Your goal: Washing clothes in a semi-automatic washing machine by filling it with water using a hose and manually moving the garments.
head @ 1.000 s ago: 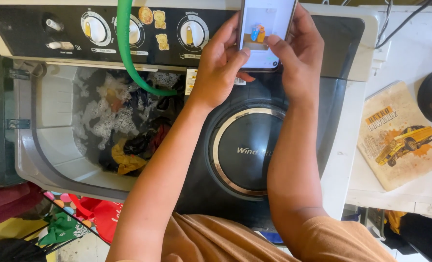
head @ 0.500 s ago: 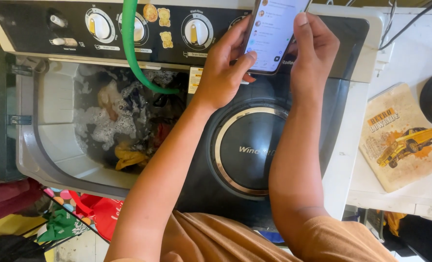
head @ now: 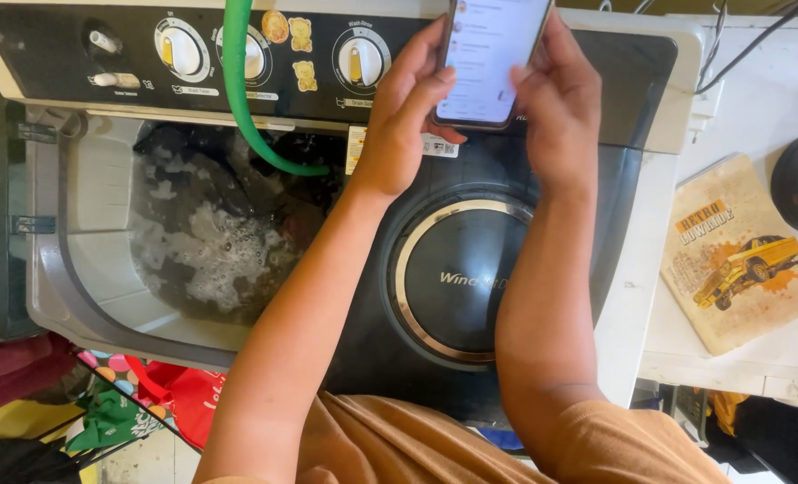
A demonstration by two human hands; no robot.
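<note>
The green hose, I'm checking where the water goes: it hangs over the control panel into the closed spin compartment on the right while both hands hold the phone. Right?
Not quite. The head view shows the green hose dropping into the open wash tub on the left, full of suds. Both the left hand and right hand do hold the phone.

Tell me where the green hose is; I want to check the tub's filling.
In the head view, the green hose drops over the control panel at upper left and curves into the foamy wash tub.

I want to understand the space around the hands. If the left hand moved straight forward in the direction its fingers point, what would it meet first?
Probably the washing machine's control panel beyond the phone that the left hand holds; depth is unclear.
</note>
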